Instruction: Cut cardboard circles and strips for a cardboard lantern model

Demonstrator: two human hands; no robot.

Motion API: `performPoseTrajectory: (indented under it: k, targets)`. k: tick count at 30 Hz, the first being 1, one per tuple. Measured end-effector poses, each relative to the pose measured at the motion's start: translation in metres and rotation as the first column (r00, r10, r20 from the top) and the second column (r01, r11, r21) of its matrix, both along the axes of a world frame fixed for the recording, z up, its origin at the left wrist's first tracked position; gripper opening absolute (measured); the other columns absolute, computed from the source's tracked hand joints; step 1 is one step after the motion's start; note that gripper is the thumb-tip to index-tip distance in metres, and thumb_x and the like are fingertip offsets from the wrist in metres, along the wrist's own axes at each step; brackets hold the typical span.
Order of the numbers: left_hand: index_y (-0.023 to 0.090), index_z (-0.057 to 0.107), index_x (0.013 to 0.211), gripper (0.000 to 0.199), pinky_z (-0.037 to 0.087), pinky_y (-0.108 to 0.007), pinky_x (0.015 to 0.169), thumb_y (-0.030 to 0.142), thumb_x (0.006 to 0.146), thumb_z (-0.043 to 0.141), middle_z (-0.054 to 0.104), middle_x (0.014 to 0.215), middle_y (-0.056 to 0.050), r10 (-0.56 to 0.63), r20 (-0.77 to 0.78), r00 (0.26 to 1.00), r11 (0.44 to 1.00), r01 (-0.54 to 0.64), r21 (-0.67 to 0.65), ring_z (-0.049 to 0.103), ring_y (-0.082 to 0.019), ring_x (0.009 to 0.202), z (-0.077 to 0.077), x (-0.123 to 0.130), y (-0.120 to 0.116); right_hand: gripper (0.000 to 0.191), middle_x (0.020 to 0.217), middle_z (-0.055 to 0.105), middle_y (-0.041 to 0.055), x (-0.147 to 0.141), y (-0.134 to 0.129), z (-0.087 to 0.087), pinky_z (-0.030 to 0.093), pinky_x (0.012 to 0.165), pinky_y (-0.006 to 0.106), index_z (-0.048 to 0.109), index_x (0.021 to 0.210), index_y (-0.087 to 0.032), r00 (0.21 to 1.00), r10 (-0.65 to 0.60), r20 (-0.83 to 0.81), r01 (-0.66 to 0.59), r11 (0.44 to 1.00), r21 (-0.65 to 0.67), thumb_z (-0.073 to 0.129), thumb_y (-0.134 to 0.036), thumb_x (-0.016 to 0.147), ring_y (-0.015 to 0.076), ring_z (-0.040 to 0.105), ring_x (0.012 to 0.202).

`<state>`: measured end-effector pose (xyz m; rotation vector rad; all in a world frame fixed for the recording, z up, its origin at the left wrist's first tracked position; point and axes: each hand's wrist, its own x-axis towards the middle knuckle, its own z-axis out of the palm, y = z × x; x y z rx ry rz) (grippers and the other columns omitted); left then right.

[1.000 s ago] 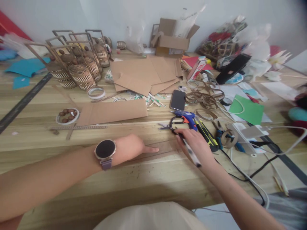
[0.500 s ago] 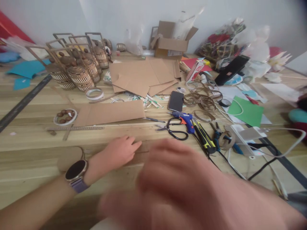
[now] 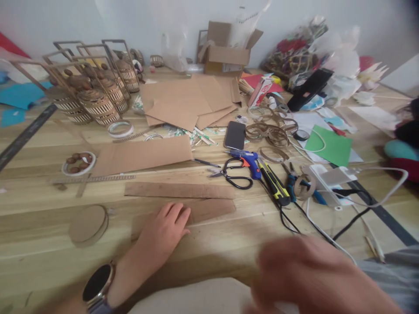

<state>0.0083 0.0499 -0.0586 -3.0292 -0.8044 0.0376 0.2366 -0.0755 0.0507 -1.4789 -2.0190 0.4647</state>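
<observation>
My left hand [image 3: 166, 229], a watch on its wrist, lies on a cardboard strip [image 3: 212, 209] with its fingers stretched over it. A second cardboard strip [image 3: 180, 190] lies just beyond, side by side with the first. My right hand [image 3: 294, 270] is raised above the table's near edge at lower right, smeared by motion. Its fingers cannot be made out, nor whether they hold anything. Left of my left hand are round cardboard discs [image 3: 87, 223], one over another. A wider cardboard piece [image 3: 144, 155] lies farther back.
Scissors [image 3: 234, 173], a blue glue gun [image 3: 247, 160], a yellow-black utility knife [image 3: 275, 185] and pliers [image 3: 291, 179] lie right of centre. A phone [image 3: 235, 135] is behind them. Woven bamboo lanterns [image 3: 98, 104] stand back left. Cables [image 3: 324, 237] cross the right side.
My right hand has moved right and down, away from my left hand, uncovering the cardboard strips. My left hand has come slightly nearer to me. The view has shifted a little.
</observation>
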Motion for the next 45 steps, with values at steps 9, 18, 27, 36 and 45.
performPoseTrajectory:
  k: [9, 18, 27, 36, 45]
  targets:
    - [0.020, 0.069, 0.120, 0.040, 0.059, -0.040, 0.090, 0.007, 0.099, 0.038, 0.072, 0.119, -0.010, -0.037, 0.207, 0.978, 0.998, 0.025, 0.059, 0.065, -0.026, 0.109, -0.038, -0.023, 0.004, 0.029, 0.108, 0.074, 0.0148, 0.095, 0.075, -0.069, 0.053, 0.079, 0.036, 0.072, 0.110, -0.015, 0.637, -0.521, 0.568, 0.684, 0.722, -0.104, 0.047, -0.027, 0.099, 0.0289, 0.071, 0.097]
    - [0.022, 0.068, 0.123, 0.034, 0.061, -0.034, 0.082, 0.015, 0.100, 0.043, 0.072, 0.125, -0.008, -0.167, 0.242, 0.956, 0.970, 0.116, 0.212, 0.066, -0.026, 0.107, -0.062, -0.044, 0.009, 0.026, 0.103, 0.075, 0.0211, 0.135, 0.069, -0.076, 0.050, 0.073, 0.037, 0.072, 0.097, -0.012, 0.482, -0.511, 0.711, 0.843, 0.490, -0.220, 0.061, -0.036, 0.093, 0.0327, 0.071, 0.094]
    - [0.023, 0.071, 0.118, 0.042, 0.059, -0.039, 0.084, 0.010, 0.100, 0.036, 0.073, 0.123, -0.008, -0.087, 0.283, 0.955, 0.979, 0.029, 0.201, 0.065, -0.028, 0.109, -0.062, -0.041, 0.001, 0.017, 0.090, 0.074, 0.0163, 0.151, 0.048, -0.058, 0.050, 0.071, 0.036, 0.063, 0.095, -0.016, 0.628, -0.535, 0.565, 0.778, 0.447, -0.441, 0.056, -0.031, 0.091, 0.0294, 0.071, 0.085]
    - [0.024, 0.070, 0.124, 0.045, 0.058, -0.042, 0.089, 0.007, 0.098, 0.038, 0.070, 0.129, -0.011, -0.052, 0.255, 0.965, 0.995, 0.029, 0.096, 0.064, -0.028, 0.114, -0.051, -0.042, -0.001, 0.057, 0.064, 0.056, -0.0024, 0.122, -0.020, -0.044, 0.043, 0.047, 0.028, 0.049, 0.074, -0.023, 0.707, -0.703, -0.077, 0.406, 0.493, -0.769, 0.053, -0.080, 0.082, 0.0127, 0.054, 0.047]
    - [0.019, 0.068, 0.125, 0.041, 0.059, -0.045, 0.090, 0.003, 0.093, 0.048, 0.070, 0.130, -0.013, -0.080, 0.159, 0.984, 0.996, 0.085, -0.023, 0.065, -0.031, 0.113, -0.031, -0.037, 0.005, 0.056, 0.073, 0.054, -0.0048, 0.027, -0.004, -0.059, 0.037, 0.048, 0.022, 0.048, 0.092, -0.021, 0.602, -0.680, -0.419, 0.048, 0.555, -0.831, 0.061, -0.075, 0.084, 0.0077, 0.051, 0.050]
